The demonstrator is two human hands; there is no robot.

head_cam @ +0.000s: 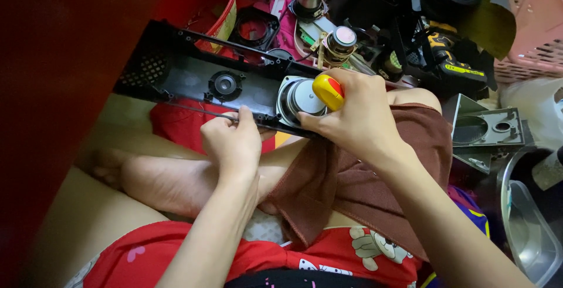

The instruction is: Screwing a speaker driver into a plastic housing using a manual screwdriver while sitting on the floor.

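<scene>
**Speaker panel being worked on across the lap**

Cluttered floor space is being used as a workplace, with loose speaker drivers (340, 41), a pink basket (528, 24) and a grey plastic housing (487, 129) lying at the far and right sides. A long black speaker panel (193, 71) is being propped across the knees, slanting from far left to near right, apparently so that its back is being kept facing up within reach. A brown cloth (352, 176) is being spread over the right thigh, probably as padding. The near edge of the panel is being pinched by the left hand (231, 141), fingers curled shut on it, seemingly to keep it steady. A yellow and red screwdriver handle (328, 90) is being gripped in the closed right hand (358, 118), held just beside the round silver driver (302, 97) mounted in the panel; the tip is being hidden by the hand.
</scene>
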